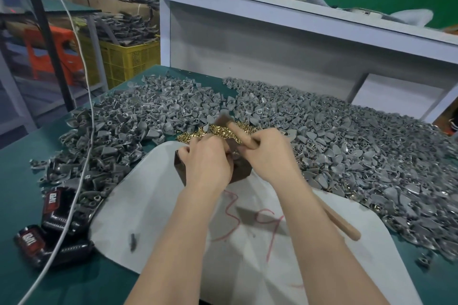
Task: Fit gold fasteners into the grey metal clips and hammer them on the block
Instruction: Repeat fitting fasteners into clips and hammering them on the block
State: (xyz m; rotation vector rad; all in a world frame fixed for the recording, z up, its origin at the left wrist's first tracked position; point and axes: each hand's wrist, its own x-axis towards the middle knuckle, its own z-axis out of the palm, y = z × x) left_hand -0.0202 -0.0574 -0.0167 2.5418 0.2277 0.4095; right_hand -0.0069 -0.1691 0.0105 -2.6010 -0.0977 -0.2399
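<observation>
1. Green table (29, 181) carries a white sheet (153, 205); grey metal clips (347, 146) heaped either side, gold fasteners (198, 132) behind the dark block (241, 172).
2. Left hand (207, 158) curls over the block, perhaps pinching a clip; right hand (267, 153) grips a wooden hammer (342, 223).
3. Yellow crate (131, 59) beyond.

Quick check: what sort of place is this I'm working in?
Most likely a small factory assembly bench: heaps of grey metal clips cover the green table, loose gold fasteners lie just beyond the block, and a yellow crate piled with more parts stands behind.
</observation>
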